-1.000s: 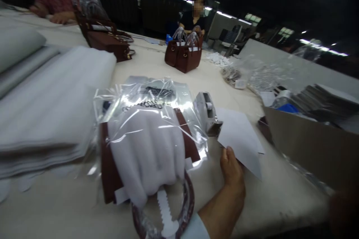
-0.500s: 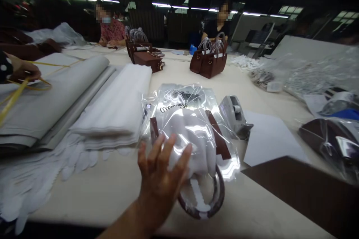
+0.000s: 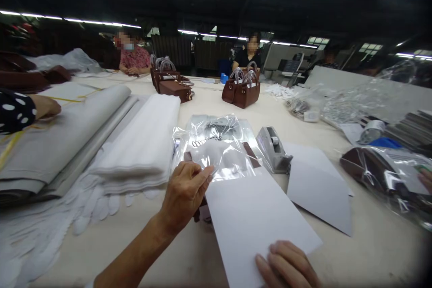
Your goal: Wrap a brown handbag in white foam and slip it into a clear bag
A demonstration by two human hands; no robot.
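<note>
A clear plastic bag (image 3: 222, 153) with dark lettering lies over a wrapped brown item in front of me. My left hand (image 3: 187, 186) pinches the near edge of the plastic. A white sheet (image 3: 253, 216) slants from the bag's opening toward the front edge, its far end at or under the plastic. My right hand (image 3: 288, 265) holds the sheet near its lower part, the thumb hidden. Beneath the sheet, most of the brown item is covered.
A grey tape dispenser (image 3: 272, 148) stands right of the bag, beside white sheets (image 3: 317, 184). Folded white cloth (image 3: 141, 139) and grey rolls (image 3: 74, 139) lie left. Brown handbags (image 3: 241, 92) stand farther back. Another person's hand (image 3: 49, 107) is at left; a wrapped bag (image 3: 378, 171) lies right.
My left hand has gone from spread over the bag to pinching its edge. My right hand has come into view with a white sheet, which now covers the brown handle.
</note>
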